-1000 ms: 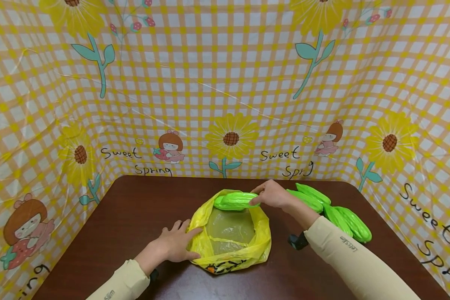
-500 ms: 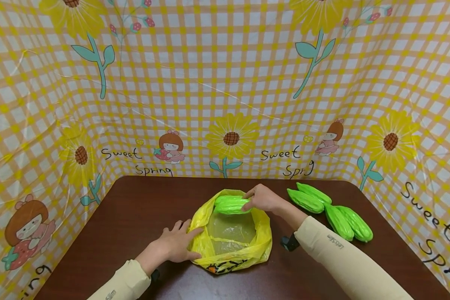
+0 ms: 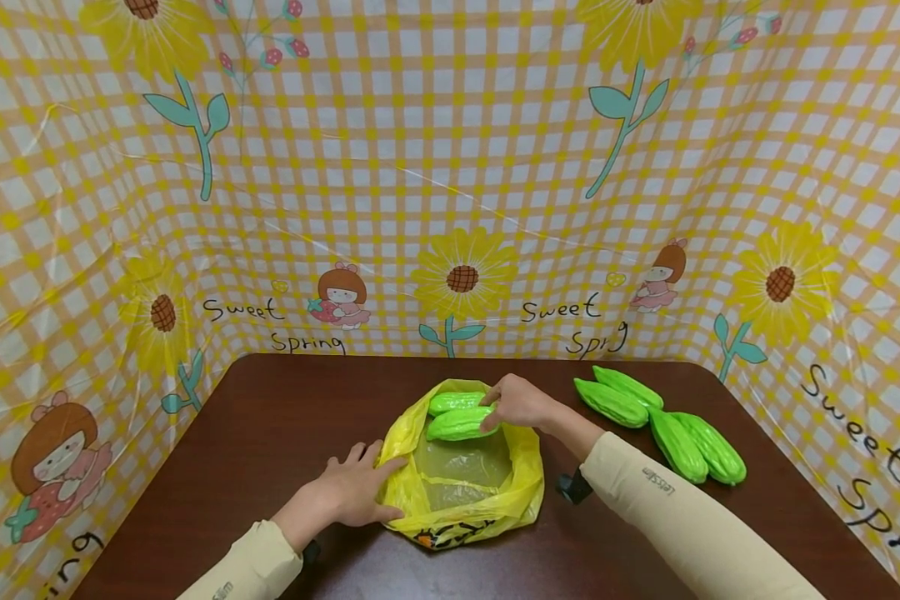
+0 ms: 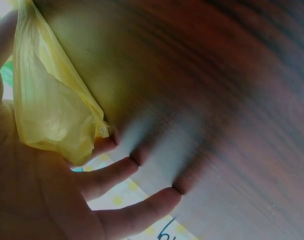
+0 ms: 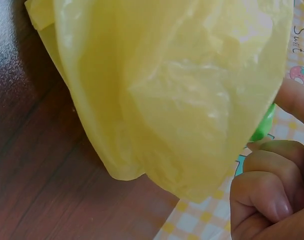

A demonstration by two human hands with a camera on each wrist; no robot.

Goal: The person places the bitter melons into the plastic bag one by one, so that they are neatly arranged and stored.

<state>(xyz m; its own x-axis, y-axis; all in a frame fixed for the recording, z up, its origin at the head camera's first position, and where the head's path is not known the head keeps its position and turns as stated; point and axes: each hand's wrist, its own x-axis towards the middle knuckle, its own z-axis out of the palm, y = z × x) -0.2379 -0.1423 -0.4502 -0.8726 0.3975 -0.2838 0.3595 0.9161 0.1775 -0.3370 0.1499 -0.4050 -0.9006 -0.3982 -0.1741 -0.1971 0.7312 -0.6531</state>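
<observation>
A yellow plastic bag [image 3: 521, 487] stands with its mouth spread upward mid-table. My right hand [image 3: 523, 403] reaches over its far right rim and pinches the right end of a bright green bitter melon [image 3: 459, 425]. Just behind that one, another bitter melon [image 3: 453, 403] lies inside the bag's far side. In the right wrist view the yellow plastic hides most of the held melon, leaving a green tip [image 5: 264, 125] by the curled fingers. My left hand [image 3: 351, 487] rests against the bag's left side, fingers spread; in the left wrist view its fingertips [image 4: 174, 194] meet the tabletop.
Several more bitter melons [image 3: 678, 442] lie at the right of the dark brown table [image 3: 270, 417]. A checked, sunflower-printed cloth [image 3: 390, 167] walls in the back and both sides.
My right hand has moved left and slightly nearer with its bitter melon, uncovering more of the one behind. My left hand and the bag have stayed put.
</observation>
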